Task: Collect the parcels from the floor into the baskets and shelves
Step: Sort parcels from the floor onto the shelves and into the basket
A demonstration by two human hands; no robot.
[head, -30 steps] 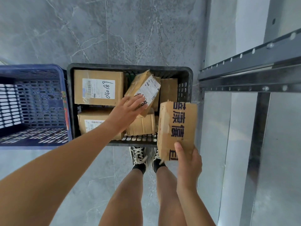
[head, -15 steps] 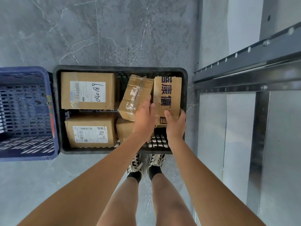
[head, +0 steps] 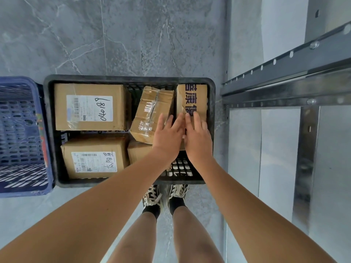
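A black basket (head: 129, 79) on the floor holds several cardboard parcels. A parcel with large blue printed characters (head: 191, 97) lies at its right end. My right hand (head: 198, 138) rests flat on that parcel with straight fingers. Beside it a taped parcel (head: 150, 111) lies tilted, and my left hand (head: 167, 136) lies over its near corner, fingers straight. Two labelled parcels, one at the back left (head: 89, 107) and one at the front left (head: 95, 156), fill the left half. A small parcel (head: 138, 151) is partly hidden under my left wrist.
A blue basket (head: 22, 133) with nothing in it stands to the left, touching the black one. A metal shelf frame (head: 284, 82) with an upright post (head: 305, 158) stands on the right. Grey marble floor lies beyond. My feet (head: 165, 196) stand right at the black basket's front edge.
My right hand carried the blue-printed parcel from outside the basket's front right into its right end and let go. My left hand moved from the tilted parcel's label to its near corner.
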